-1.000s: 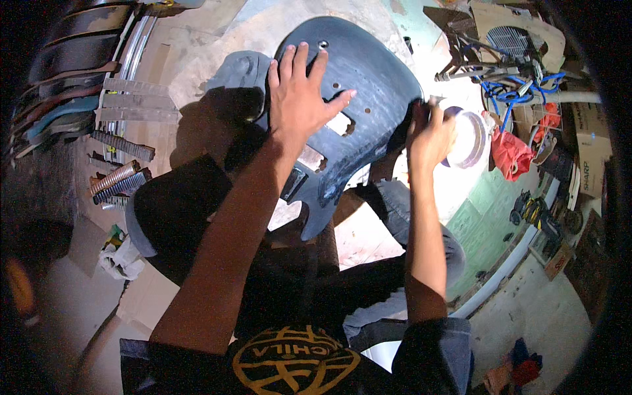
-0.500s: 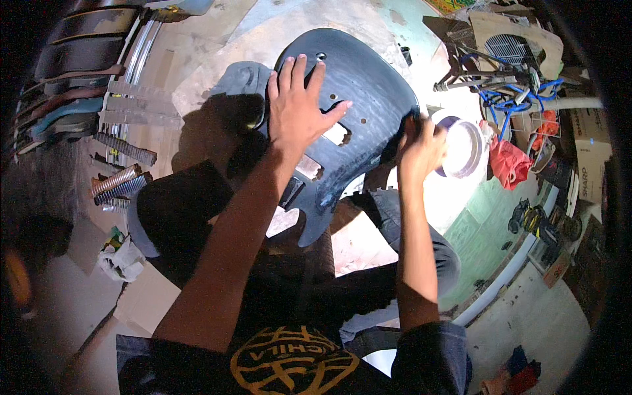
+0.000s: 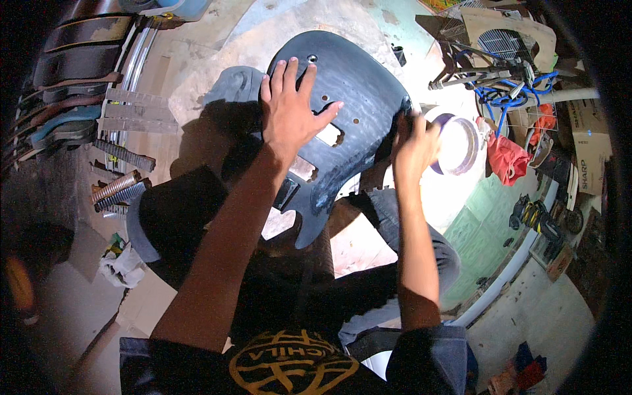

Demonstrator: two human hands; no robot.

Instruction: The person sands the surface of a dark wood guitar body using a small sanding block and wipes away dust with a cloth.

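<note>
A dark grey electric guitar body (image 3: 359,79) with cut-out pockets and holes lies tilted over my lap. Its surface looks dull and streaked. My left hand (image 3: 288,112) rests flat on its upper left face, fingers spread and thumb out. At the right-hand edge of the body my right hand (image 3: 417,145) is curled and slightly blurred. Its fingertips press close to the edge, and whatever they hold is hidden. Just right of that hand is a round pale basin (image 3: 459,143), brightly lit.
Blue cable (image 3: 507,99) and wire racks crowd the upper right, above a red cloth or bag (image 3: 507,160). Cardboard boxes (image 3: 592,155) stand far right. Curved dark panels (image 3: 82,59) are stacked at upper left, near ridged rolls (image 3: 118,187). Crumpled white wrapping (image 3: 123,268) lies lower left.
Both hands and the guitar body appear slightly further left in the view. My right hand stays at the body's right edge, its fingers a little blurred. My left hand stays flat on the body.
</note>
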